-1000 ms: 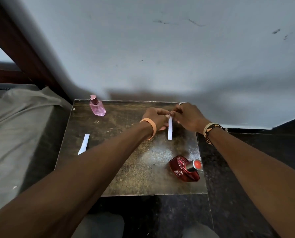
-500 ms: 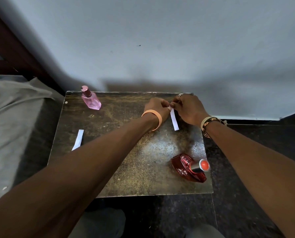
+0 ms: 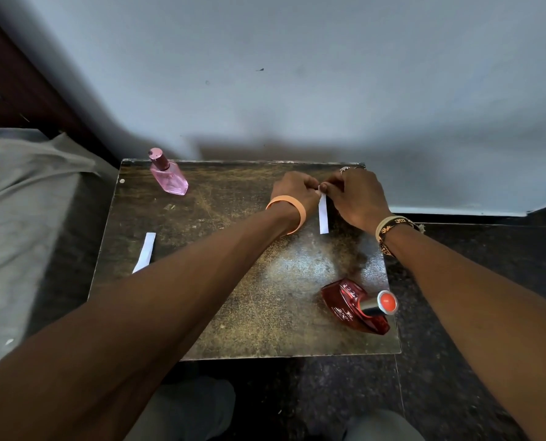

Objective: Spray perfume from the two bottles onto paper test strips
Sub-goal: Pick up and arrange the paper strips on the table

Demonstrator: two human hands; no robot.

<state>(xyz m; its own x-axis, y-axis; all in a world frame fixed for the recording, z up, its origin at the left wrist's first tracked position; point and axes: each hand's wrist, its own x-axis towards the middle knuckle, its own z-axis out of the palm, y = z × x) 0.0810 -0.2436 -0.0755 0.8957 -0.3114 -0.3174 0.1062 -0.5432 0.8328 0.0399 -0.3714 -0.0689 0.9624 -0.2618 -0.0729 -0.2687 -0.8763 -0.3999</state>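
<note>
Strip (image 3: 323,216) pinched at its top by left hand (image 3: 294,190) and right hand (image 3: 356,197); both bottles untouched, spraying apparently not started.

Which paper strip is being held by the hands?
The white strip pinched between both hands at the table's far side; the other strip lies untouched near the left edge.

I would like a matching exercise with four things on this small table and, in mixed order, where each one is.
Things:
1. pink bottle
2. red bottle
3. held strip
4. loose strip

Places:
A. near right corner of the table
B. pinched between the left hand and right hand
C. flat near the left edge
D. far left corner, by the wall

Pairs: 1-D, 2-A, 3-B, 4-C
</note>
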